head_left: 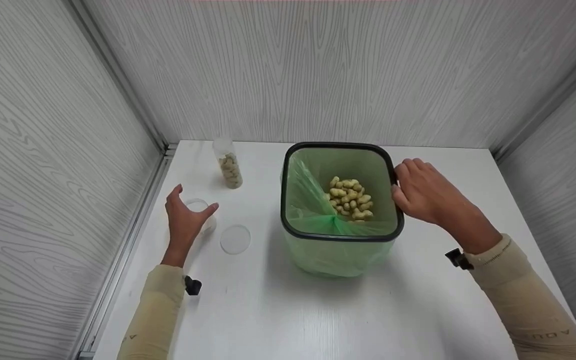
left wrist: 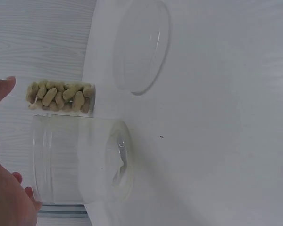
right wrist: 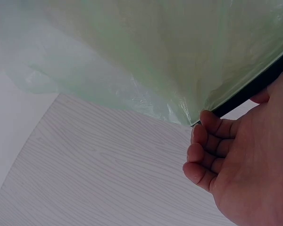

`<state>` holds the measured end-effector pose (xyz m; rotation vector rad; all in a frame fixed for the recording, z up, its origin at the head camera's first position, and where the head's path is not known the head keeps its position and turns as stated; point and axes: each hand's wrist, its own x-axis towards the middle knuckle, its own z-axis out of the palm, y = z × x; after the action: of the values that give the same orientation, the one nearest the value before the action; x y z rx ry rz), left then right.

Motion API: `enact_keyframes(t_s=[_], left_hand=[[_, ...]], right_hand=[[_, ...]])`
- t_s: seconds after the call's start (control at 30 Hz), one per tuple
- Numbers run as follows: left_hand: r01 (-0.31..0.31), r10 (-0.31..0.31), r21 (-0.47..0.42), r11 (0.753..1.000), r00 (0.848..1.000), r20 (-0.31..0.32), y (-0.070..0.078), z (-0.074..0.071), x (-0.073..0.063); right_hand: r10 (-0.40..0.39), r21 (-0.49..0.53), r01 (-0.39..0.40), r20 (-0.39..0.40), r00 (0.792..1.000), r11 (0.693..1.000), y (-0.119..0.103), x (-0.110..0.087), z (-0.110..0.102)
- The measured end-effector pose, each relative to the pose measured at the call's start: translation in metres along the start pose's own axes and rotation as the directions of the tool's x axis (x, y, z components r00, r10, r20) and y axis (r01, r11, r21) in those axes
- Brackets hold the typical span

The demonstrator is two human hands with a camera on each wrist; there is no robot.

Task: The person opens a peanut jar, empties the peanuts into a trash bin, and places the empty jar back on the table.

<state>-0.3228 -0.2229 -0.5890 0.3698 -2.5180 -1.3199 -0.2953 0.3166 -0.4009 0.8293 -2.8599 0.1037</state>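
Note:
My left hand (head_left: pixel 184 220) is spread in a C shape over the mouth of a clear plastic jar (head_left: pixel 209 226), thumb and fingers apart. In the left wrist view the jar (left wrist: pixel 80 160) stands upright on the table, with nothing showing inside it, and fingertips are right at its rim. My right hand (head_left: pixel 425 192) grips the black rim (head_left: pixel 343 238) of a trash bin lined with a green plastic bag (head_left: pixel 308 170). Fingers (right wrist: pixel 210 141) curl at the rim in the right wrist view. Peanuts in shells (head_left: pixel 350 197) lie in a heap inside the bag.
A round clear lid (head_left: pixel 235 239) lies flat between the jar and the bin. Behind the jar stands a tall clear container (head_left: pixel 230 170) part filled with peanuts. Wood-grain panels (head_left: pixel 293 70) close off the back and sides of the white table (head_left: pixel 308 320).

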Motion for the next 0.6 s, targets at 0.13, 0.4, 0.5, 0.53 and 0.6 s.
enact_keyframes(t_s=[0.13, 0.4, 0.5, 0.53, 0.6], left_hand=[[-0.035, 0.035, 0.002, 0.999, 0.999, -0.012, 0.010, 0.002, 0.003], [-0.076, 0.076, -0.020, 0.997, 0.997, 0.001, 0.026, 0.010, 0.014], [-0.080, 0.080, -0.039, 0.996, 0.997, 0.001, 0.033, 0.014, 0.018], [-0.082, 0.083, -0.048, 0.995, 0.997, 0.002, 0.035, 0.016, 0.020], [-0.084, 0.084, -0.062, 0.995, 0.996, 0.005, 0.039, 0.020, 0.023]], right_hand=[[-0.013, -0.008, 0.013, -0.018, 1.000, 1.000, 0.001, 0.000, 0.001], [-0.014, -0.007, 0.014, -0.018, 1.000, 1.000, 0.001, 0.001, 0.002], [-0.011, -0.005, 0.011, -0.011, 1.000, 1.000, 0.001, 0.001, 0.002], [-0.010, -0.005, 0.010, -0.010, 1.000, 1.000, 0.001, 0.001, 0.002], [-0.007, -0.005, 0.007, -0.010, 1.000, 1.000, 0.001, 0.001, 0.001]])
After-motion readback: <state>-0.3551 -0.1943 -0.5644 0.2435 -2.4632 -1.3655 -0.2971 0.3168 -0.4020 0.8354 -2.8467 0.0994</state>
